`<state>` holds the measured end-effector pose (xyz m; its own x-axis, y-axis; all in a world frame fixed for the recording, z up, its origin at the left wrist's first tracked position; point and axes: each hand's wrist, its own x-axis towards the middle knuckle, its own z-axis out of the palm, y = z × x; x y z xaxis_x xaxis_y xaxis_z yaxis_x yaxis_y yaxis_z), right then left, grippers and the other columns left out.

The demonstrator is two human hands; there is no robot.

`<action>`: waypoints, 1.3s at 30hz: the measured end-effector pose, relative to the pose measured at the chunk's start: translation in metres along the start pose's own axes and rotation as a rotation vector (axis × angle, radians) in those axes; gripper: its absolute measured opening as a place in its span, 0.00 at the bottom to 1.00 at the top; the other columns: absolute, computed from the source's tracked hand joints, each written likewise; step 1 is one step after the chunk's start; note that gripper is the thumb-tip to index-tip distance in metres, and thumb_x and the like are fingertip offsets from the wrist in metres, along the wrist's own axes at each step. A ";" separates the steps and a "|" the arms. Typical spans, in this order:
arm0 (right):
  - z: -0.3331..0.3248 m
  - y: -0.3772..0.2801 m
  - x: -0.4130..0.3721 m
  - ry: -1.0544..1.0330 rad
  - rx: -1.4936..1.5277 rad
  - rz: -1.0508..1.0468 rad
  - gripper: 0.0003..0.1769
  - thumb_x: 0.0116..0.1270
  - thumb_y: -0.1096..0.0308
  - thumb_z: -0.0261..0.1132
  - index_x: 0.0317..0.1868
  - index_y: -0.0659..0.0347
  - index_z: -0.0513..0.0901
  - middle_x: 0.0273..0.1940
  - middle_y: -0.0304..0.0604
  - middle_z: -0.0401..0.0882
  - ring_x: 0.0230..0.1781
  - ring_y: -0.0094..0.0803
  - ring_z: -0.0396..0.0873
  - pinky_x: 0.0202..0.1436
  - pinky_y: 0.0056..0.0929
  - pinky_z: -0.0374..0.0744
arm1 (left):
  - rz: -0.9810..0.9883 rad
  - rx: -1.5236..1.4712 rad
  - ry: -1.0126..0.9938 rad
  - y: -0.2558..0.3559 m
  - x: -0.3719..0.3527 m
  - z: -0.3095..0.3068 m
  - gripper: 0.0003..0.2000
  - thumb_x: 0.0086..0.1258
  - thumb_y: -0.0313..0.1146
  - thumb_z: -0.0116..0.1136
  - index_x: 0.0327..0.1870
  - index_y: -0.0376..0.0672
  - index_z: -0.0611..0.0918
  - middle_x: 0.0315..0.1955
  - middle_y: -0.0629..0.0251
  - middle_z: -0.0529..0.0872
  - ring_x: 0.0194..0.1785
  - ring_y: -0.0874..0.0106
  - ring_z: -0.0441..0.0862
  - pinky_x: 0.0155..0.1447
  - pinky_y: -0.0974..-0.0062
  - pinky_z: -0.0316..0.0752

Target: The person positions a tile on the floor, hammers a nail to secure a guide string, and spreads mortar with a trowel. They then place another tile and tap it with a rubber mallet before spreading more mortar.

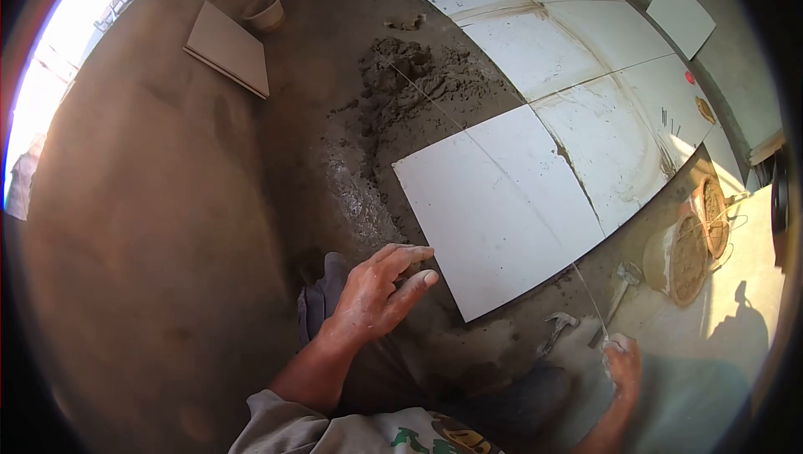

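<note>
A large white tile (493,220) lies flat in front of me, its right side along a row of laid tiles. My left hand (381,291) is at the tile's left edge, thumb and forefinger apart, holding nothing. At the lower right, my right hand (621,359) is closed on a thin string (590,295). This line runs from the fist across the tile toward the mortar heap (408,69). Near the right hand, a hammer (559,328) and another hammer-like tool (622,285) lie on the floor.
Laid white tiles (577,56) with mortar smears spread to the far right. Buckets of mortar (669,266) stand at the right. Several tiles (226,51) lean on the left wall beside a small bucket (265,13). Another tile (682,17) leans at the far right.
</note>
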<state>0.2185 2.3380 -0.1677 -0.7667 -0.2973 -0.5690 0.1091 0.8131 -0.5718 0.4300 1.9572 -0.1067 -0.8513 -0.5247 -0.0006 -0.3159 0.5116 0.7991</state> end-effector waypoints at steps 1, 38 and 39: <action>-0.007 -0.009 -0.011 0.023 0.003 0.102 0.10 0.53 0.69 0.59 0.28 0.70 0.80 0.19 0.55 0.77 0.20 0.40 0.78 0.28 0.36 0.74 | -0.003 0.028 -0.004 0.001 0.001 0.001 0.17 0.67 0.38 0.59 0.51 0.37 0.80 0.44 0.54 0.82 0.44 0.58 0.82 0.44 0.68 0.77; 0.284 0.112 0.059 -0.570 -0.693 0.415 0.14 0.62 0.61 0.56 0.38 0.57 0.86 0.34 0.46 0.85 0.33 0.36 0.85 0.42 0.34 0.79 | -0.494 0.389 -0.766 -0.130 -0.095 0.280 0.13 0.61 0.41 0.58 0.39 0.42 0.85 0.40 0.53 0.86 0.46 0.56 0.83 0.48 0.59 0.78; 0.281 0.107 0.060 -0.571 -0.696 0.416 0.14 0.62 0.61 0.56 0.38 0.57 0.86 0.34 0.46 0.85 0.33 0.36 0.85 0.42 0.34 0.79 | -0.460 0.387 -0.776 -0.128 -0.095 0.283 0.13 0.61 0.41 0.58 0.39 0.42 0.85 0.41 0.54 0.86 0.47 0.56 0.83 0.48 0.60 0.78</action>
<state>0.3623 2.2666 -0.4289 -0.3117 0.0308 -0.9497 -0.2361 0.9656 0.1088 0.4328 2.1340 -0.3794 -0.6063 -0.2063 -0.7680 -0.6830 0.6297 0.3700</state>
